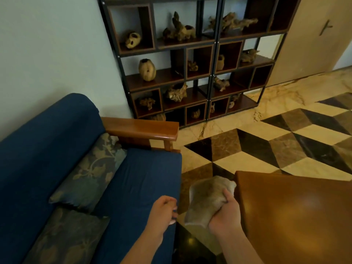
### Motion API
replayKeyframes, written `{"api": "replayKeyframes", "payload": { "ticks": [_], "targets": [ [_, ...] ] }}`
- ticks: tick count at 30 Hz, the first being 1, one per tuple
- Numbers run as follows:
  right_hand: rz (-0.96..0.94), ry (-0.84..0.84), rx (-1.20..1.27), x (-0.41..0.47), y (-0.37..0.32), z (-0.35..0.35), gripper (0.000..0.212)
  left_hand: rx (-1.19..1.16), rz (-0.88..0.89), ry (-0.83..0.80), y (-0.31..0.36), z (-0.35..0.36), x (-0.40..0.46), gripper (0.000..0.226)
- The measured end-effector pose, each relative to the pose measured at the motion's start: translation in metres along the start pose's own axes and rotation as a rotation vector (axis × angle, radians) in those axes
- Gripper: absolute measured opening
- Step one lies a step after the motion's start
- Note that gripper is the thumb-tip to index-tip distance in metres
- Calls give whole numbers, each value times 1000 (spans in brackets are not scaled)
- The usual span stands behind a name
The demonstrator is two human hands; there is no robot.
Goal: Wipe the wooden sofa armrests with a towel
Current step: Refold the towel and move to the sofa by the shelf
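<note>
A blue sofa (139, 183) fills the left side, with a glossy wooden armrest (144, 128) at its far end. My right hand (224, 216) is shut on a folded beige towel (205, 199), held low in the gap between the sofa seat and a wooden table. My left hand (163, 210) hovers over the front edge of the seat cushion, fingers curled loosely with nothing in them. Both hands are well short of the armrest, about a seat-width nearer to me.
A brown wooden table (297, 216) stands at the lower right, its corner touching the towel. Two patterned cushions (89, 172) lean on the sofa back. A dark shelf unit (190, 60) with wood carvings stands behind the armrest. Patterned marble floor (266, 149) lies between.
</note>
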State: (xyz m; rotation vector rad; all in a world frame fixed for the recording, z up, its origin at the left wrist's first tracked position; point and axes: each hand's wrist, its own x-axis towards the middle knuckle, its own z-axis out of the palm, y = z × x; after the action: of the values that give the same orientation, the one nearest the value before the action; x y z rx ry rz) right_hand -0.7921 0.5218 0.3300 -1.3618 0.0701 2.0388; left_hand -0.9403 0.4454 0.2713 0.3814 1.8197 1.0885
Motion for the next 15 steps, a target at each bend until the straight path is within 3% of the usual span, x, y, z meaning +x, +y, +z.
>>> {"api": "replayKeyframes", "payload": {
  "ticks": [15],
  "targets": [
    [127,-76,18,136,-157,141,72,-1,-9,106,154,75,183,18]
  ]
}}
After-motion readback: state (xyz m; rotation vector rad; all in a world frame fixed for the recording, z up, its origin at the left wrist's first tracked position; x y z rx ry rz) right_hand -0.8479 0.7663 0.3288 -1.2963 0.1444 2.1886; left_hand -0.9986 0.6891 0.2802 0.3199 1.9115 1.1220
